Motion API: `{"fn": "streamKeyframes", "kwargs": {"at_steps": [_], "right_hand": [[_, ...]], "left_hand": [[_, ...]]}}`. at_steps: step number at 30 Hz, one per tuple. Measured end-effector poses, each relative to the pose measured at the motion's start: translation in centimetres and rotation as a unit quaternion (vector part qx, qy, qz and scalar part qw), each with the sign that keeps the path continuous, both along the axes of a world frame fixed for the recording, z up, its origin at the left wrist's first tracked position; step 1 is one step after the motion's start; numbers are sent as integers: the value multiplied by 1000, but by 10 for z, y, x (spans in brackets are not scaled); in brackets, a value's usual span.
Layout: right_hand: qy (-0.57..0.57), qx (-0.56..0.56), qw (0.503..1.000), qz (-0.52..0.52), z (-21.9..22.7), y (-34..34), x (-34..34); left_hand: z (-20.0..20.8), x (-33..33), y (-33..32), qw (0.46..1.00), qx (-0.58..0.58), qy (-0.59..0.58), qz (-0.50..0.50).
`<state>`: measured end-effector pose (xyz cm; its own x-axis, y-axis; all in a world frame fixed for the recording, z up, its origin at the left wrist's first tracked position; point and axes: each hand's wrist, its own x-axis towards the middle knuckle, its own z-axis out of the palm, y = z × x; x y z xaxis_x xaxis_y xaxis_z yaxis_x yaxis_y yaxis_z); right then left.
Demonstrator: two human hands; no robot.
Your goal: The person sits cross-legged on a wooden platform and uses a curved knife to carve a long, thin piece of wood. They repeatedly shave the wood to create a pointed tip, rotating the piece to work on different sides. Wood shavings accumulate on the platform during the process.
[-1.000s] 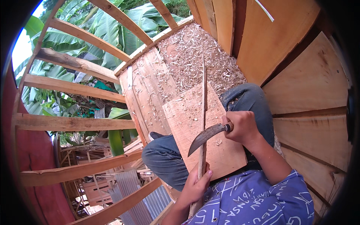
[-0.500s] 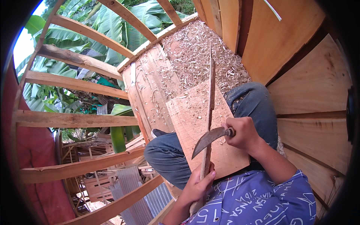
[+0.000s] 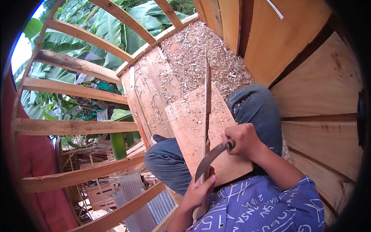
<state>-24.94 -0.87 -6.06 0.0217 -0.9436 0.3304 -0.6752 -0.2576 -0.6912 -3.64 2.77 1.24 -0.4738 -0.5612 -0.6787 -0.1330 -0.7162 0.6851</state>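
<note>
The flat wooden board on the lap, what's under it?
The board rests on the person's jeans-clad legs, with a shavings-strewn plank floor beyond. How the thighs meet its underside is hidden.

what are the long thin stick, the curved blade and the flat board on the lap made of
The long thin stick looks like raw pale wood or bamboo, split and unfinished, with a fibrous grain. The curved blade looks like dull grey metal, darkened, not polished. The flat board is bare reddish wood, rough-sawn, with visible grain and no varnish. The left hand grips the stick; the right hand holds the blade.
</note>
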Motion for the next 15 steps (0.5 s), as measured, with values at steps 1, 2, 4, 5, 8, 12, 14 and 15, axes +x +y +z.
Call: {"fn": "streamKeyframes", "kwargs": {"at_steps": [1,2,4,5,8,12,14,15], "right_hand": [[-61,42,996,-58,0,-6,-4],[-121,83,982,-117,0,-13,-9],[-134,89,977,-139,2,-16,-10],[-88,52,989,-103,7,-14,-8],[-28,22,999,-26,16,-9,-8],[-159,91,969,-166,4,-21,-29],[-258,97,943,-187,6,-29,-37],[-282,145,932,-175,12,-26,-35]], "left_hand": [[-1,1,2,999,-24,1,-26],[1,-2,3,997,-47,1,-53],[0,-9,4,997,-42,7,-64],[-5,-7,2,998,-33,11,-58],[-5,-5,-5,998,-42,7,-51],[-7,-6,-1,978,-153,24,-139],[-11,-8,-7,960,-229,52,-152],[-4,-6,-14,971,-189,26,-146]]}}
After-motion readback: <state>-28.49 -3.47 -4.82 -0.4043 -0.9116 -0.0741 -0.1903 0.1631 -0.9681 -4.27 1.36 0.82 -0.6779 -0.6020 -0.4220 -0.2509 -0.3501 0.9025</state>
